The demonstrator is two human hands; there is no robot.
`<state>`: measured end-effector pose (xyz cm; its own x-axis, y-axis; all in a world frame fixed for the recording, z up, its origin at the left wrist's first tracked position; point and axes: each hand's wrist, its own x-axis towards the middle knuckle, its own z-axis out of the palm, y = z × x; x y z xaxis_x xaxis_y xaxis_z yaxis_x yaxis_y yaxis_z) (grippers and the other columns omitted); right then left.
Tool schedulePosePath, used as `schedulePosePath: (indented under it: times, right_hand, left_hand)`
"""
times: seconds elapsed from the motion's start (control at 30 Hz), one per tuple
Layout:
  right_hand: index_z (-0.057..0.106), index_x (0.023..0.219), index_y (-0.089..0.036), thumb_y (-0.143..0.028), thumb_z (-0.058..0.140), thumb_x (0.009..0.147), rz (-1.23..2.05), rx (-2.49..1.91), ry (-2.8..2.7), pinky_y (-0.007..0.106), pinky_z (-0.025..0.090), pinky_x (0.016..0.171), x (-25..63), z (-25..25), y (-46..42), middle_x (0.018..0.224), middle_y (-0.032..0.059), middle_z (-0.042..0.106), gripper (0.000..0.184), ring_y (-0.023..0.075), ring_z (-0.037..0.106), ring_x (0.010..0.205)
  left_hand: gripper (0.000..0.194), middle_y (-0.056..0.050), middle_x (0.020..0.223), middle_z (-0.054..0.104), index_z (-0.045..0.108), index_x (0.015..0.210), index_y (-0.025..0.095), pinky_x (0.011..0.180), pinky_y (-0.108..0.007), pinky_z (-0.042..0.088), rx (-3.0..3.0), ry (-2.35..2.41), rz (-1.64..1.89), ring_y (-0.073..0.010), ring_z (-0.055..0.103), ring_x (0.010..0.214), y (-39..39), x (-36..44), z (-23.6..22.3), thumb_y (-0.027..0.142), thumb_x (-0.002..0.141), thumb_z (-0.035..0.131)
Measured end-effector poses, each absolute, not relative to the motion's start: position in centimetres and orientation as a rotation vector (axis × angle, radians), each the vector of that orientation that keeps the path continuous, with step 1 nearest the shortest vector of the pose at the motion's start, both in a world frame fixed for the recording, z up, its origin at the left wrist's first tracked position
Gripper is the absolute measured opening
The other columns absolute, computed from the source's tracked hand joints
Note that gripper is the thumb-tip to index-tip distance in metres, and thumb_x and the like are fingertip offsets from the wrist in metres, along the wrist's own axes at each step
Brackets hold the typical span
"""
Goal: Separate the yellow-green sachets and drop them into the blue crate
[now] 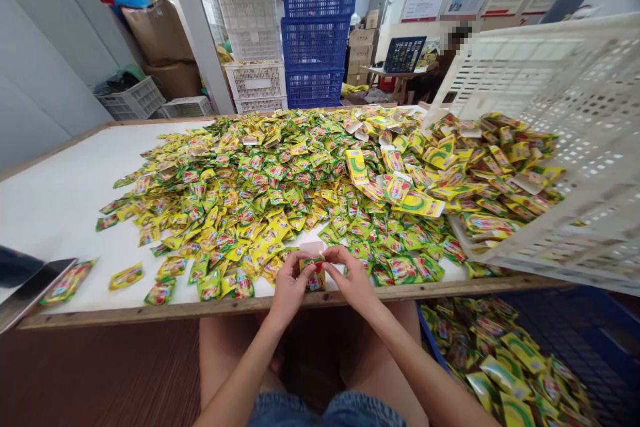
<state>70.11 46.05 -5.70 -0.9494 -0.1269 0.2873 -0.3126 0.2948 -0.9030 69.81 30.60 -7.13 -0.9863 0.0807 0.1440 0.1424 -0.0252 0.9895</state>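
Note:
Close to the table's front edge, my left hand (290, 282) and my right hand (353, 275) pinch a small printed carton (315, 280) from both sides. Its pale top flap stands up, and the fingers cover much of its sides; whether a packet is inside I cannot tell. Around my hands spreads a large heap of small yellow and green packets (260, 193). To the right of the heap lie several yellow cartons (415, 203), some with white flaps raised.
A tilted white crate (595, 167) spills cartons onto the table at right. Below it, a blue crate (435, 340) holds more cartons. A dark flat device (45, 290) sits at the left corner. Stacked blue crates (315, 40) rise behind the table; a person sits farther back.

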Motion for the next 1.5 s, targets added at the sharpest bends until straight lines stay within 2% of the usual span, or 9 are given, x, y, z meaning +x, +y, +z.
schedulePosePath:
  times: [0.13,0.27,0.4,0.47,0.53,0.73,1.07,1.33,1.5]
  right_hand:
    - [0.056,0.095,-0.017,-0.026,0.049,0.084,1.63,0.464,-2.434,0.03,0.045,0.076,69.6,-5.6,45.7,0.089,0.0054,0.06,0.015,0.0158,0.055,0.083]
    - [0.057,0.082,-0.017,-0.027,0.046,0.086,1.546,0.511,-2.393,0.03,0.043,0.078,69.1,-5.5,45.4,0.087,0.0058,0.058,0.016,0.0167,0.054,0.086]
    - [0.052,0.101,-0.017,-0.026,0.048,0.086,1.65,0.412,-2.292,0.029,0.045,0.077,69.1,-5.8,45.1,0.09,0.0058,0.058,0.018,0.0155,0.056,0.085]
    - [0.053,0.101,-0.018,-0.025,0.046,0.086,1.633,0.432,-2.293,0.029,0.045,0.079,69.3,-5.7,45.0,0.093,0.0061,0.059,0.018,0.0157,0.056,0.087]
    - [0.058,0.092,-0.018,-0.024,0.047,0.086,1.559,0.509,-2.313,0.03,0.043,0.083,69.4,-5.5,45.0,0.093,0.0058,0.059,0.013,0.0164,0.055,0.091]
    - [0.06,0.088,-0.018,-0.025,0.053,0.084,1.522,0.53,-2.278,0.029,0.043,0.084,69.9,-5.0,44.7,0.091,0.0052,0.06,0.011,0.0157,0.055,0.092]
    - [0.059,0.083,-0.017,-0.028,0.053,0.084,1.503,0.362,-2.404,0.024,0.041,0.064,69.1,-4.7,44.7,0.076,0.0015,0.06,0.013,0.0127,0.053,0.068]
    - [0.06,0.089,-0.018,-0.023,0.05,0.086,1.553,0.501,-2.263,0.027,0.042,0.078,70.0,-6.0,44.8,0.089,0.0039,0.061,0.011,0.0147,0.055,0.087]
    - [0.061,0.088,-0.019,-0.021,0.052,0.085,1.561,0.472,-2.221,0.028,0.043,0.081,70.1,-6.4,44.7,0.089,0.0039,0.062,0.01,0.0151,0.056,0.088]
  left_hand:
    - [0.021,-0.005,0.088,0.062,0.061,0.091,0.016,0.076,-0.026,0.043,-0.303,-2.192,-2.211,-0.0167,0.057,0.082,30.2,69.2,-7.0,0.032,0.077,0.059]
    - [0.018,-0.007,0.095,0.063,0.063,0.089,0.015,0.084,-0.026,0.041,-0.294,-2.115,-2.253,-0.0176,0.056,0.093,29.9,68.7,-6.9,0.03,0.079,0.057]
    - [0.03,-0.003,0.089,0.064,0.054,0.103,0.02,0.078,-0.026,0.044,-0.201,-1.869,-2.42,-0.0146,0.059,0.084,30.2,68.2,-7.3,0.023,0.075,0.062]
    - [0.025,-0.004,0.09,0.064,0.056,0.102,0.02,0.082,-0.028,0.044,-0.287,-1.917,-2.368,-0.0155,0.059,0.086,30.2,68.1,-7.2,0.022,0.078,0.06]
    - [0.014,-0.007,0.094,0.064,0.063,0.091,0.017,0.087,-0.031,0.042,-0.391,-2.032,-2.23,-0.0182,0.058,0.093,30.0,68.2,-6.9,0.023,0.08,0.057]
    - [0.015,-0.009,0.101,0.063,0.066,0.09,0.016,0.091,-0.032,0.041,-0.466,-2.194,-2.019,-0.0201,0.056,0.099,29.4,69.3,-5.8,0.022,0.08,0.056]
    - [0.017,-0.005,0.082,0.063,0.06,0.088,0.014,0.073,-0.025,0.044,-0.262,-2.206,-2.073,-0.0147,0.057,0.077,30.5,69.0,-5.9,0.029,0.08,0.058]
    - [0.012,-0.006,0.089,0.065,0.068,0.085,0.016,0.085,-0.029,0.042,-0.424,-2.161,-2.027,-0.0168,0.057,0.091,29.2,69.1,-7.1,0.023,0.077,0.061]
    - [0.019,-0.005,0.092,0.064,0.067,0.094,0.018,0.076,-0.026,0.044,-0.394,-2.25,-1.97,-0.0159,0.057,0.087,29.2,69.3,-7.2,0.025,0.079,0.059]
